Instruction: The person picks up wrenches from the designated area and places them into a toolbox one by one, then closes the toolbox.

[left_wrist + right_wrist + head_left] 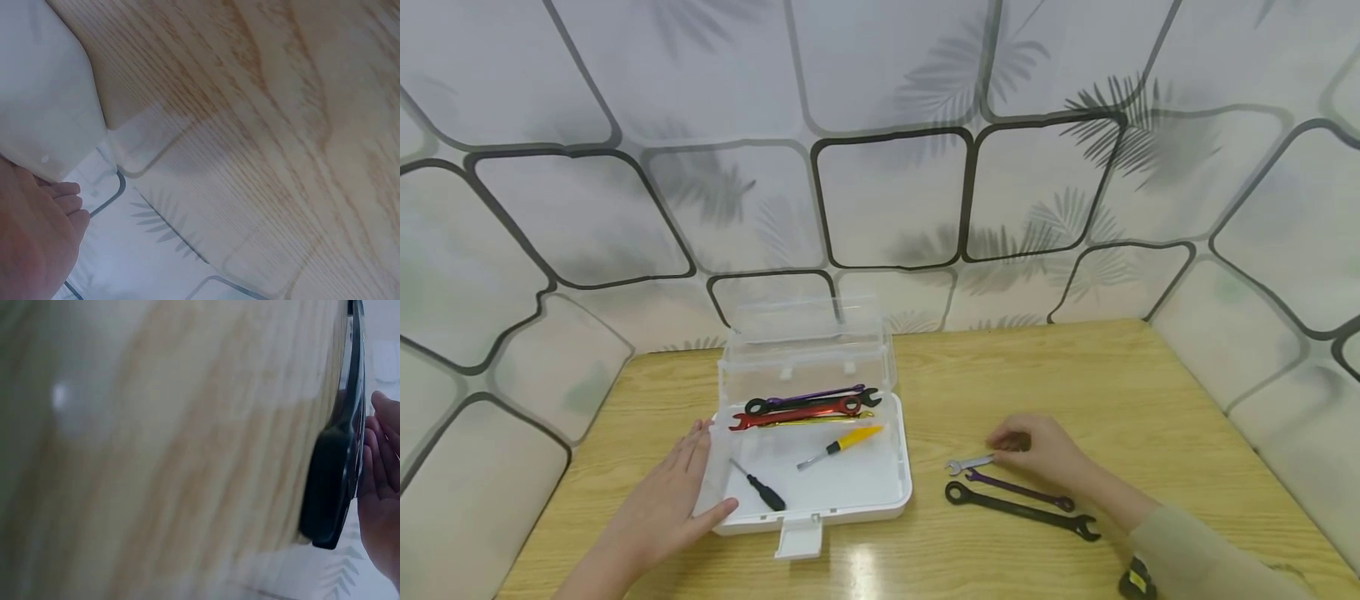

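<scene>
My left hand (662, 492) lies with its fingers straight along the left side of the white toolbox (857, 512), thumb at the front rim. In the left wrist view, its fingers are beside the white wall. A black screwdriver (767, 493), a yellow-handled screwdriver (842, 446) and several wrenches, one a red wrench (801, 411), lie inside. My right hand (1037, 454) pinches the far end of a small silver wrench (966, 465) on the table, its open end pointing left. Just nearer lie a purple wrench (1018, 488) and a larger black wrench (1022, 509).
The box's clear lid (808, 333) stands raised at the back, near the patterned wall (887, 200). Its white latch (800, 537) hangs down in front. A black and yellow object (1137, 579) sits by the right sleeve at the wooden table's (1000, 367) front.
</scene>
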`<state>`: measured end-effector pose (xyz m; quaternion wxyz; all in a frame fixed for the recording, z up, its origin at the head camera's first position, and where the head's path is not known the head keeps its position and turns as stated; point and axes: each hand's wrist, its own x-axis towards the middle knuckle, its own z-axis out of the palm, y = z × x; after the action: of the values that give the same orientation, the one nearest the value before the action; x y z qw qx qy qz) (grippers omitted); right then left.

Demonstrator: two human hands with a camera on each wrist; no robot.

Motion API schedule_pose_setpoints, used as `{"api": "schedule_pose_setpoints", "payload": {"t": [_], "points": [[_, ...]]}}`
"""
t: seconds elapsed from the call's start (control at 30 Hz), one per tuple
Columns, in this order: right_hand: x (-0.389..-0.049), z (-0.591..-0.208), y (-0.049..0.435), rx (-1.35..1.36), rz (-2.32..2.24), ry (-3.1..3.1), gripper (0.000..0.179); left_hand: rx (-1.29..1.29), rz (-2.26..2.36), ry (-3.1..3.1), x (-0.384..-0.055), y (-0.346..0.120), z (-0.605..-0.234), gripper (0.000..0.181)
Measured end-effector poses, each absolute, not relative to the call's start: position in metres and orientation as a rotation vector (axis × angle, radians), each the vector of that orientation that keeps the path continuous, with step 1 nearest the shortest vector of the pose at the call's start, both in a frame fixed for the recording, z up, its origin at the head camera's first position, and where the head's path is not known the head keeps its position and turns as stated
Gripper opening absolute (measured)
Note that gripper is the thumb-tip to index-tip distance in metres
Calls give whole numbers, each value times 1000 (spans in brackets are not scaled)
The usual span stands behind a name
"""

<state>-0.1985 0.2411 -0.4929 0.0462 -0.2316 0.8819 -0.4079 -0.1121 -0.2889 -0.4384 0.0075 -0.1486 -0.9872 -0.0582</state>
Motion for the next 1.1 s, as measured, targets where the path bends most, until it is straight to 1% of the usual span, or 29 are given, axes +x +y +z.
{"api": "schedule_pose_setpoints", "payload": {"t": [0.17, 0.3, 0.6, 0.7, 1.1], "points": [[-200, -493, 244, -724, -1215, 2676, 25, -462, -181, -3088, -112, -289, -439, 107], [-201, -493, 245, -765, -1171, 2684, 25, -467, -165, -3081, -112, -289, -439, 107], [-202, -493, 243, -828, -1116, 2701, 11, -469, -177, -3079, -113, -289, -439, 106], [-203, -494, 242, -842, -1108, 2687, 10, -469, -176, -3076, -112, -290, -439, 106], [-200, -493, 237, -799, -1089, 2669, 16, -470, -166, -3088, -113, -289, -438, 106]]}}
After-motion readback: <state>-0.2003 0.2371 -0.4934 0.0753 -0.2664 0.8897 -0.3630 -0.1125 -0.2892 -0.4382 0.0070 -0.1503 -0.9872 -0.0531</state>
